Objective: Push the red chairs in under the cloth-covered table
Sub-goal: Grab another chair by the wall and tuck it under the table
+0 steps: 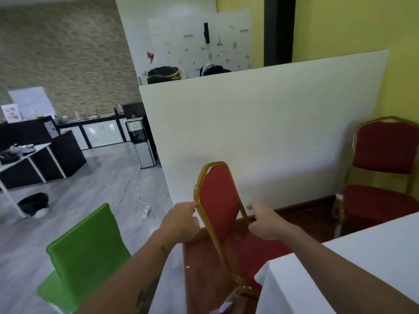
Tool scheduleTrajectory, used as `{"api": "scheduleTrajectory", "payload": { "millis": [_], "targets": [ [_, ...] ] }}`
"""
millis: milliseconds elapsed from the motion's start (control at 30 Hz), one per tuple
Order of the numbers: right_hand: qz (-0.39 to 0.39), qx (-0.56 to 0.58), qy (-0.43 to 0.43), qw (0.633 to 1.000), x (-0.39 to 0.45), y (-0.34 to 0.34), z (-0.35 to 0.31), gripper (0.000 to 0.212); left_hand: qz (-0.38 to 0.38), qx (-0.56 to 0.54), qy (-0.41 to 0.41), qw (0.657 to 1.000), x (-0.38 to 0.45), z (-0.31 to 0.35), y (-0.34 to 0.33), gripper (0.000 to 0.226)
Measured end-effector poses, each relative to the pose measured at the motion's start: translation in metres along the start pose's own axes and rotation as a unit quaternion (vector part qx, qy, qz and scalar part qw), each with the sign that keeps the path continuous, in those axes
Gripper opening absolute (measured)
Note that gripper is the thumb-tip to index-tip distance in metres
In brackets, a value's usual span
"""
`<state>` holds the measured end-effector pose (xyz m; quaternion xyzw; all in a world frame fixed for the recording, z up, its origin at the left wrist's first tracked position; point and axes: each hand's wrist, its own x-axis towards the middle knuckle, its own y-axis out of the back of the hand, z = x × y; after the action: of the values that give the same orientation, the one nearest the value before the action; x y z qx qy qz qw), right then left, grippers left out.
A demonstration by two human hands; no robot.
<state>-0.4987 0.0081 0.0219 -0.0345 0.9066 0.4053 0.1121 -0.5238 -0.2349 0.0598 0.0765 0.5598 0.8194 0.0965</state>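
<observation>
A red chair with a gold frame (217, 200) stands just in front of me, its seat partly under the white cloth-covered table (374, 257) at the lower right. My left hand (181, 220) grips the left edge of its backrest frame. My right hand (267, 223) holds the right edge of the same frame. A second red chair (385, 155) stands farther right against the yellow wall, pulled away from the table.
A green chair (86, 252) stands close at my lower left. A white partition (260, 132) rises behind the red chairs. A power strip and cable (146, 211) lie on the grey floor. A water dispenser (141, 143), white desk and black counters stand at the left.
</observation>
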Motion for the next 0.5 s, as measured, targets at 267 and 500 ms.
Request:
{"api": "scheduleTrajectory", "payload": {
  "millis": [267,500],
  "targets": [
    [-0.027,-0.024,0.007,0.999,0.166,-0.005,-0.024,0.076,0.0,0.029,0.0,1.0,0.163,-0.026,0.0,0.047],
    [-0.079,-0.052,-0.014,0.995,0.268,-0.025,-0.041,0.084,-0.026,0.005,0.035,0.999,0.275,-0.053,-0.009,0.051]
  ]
}}
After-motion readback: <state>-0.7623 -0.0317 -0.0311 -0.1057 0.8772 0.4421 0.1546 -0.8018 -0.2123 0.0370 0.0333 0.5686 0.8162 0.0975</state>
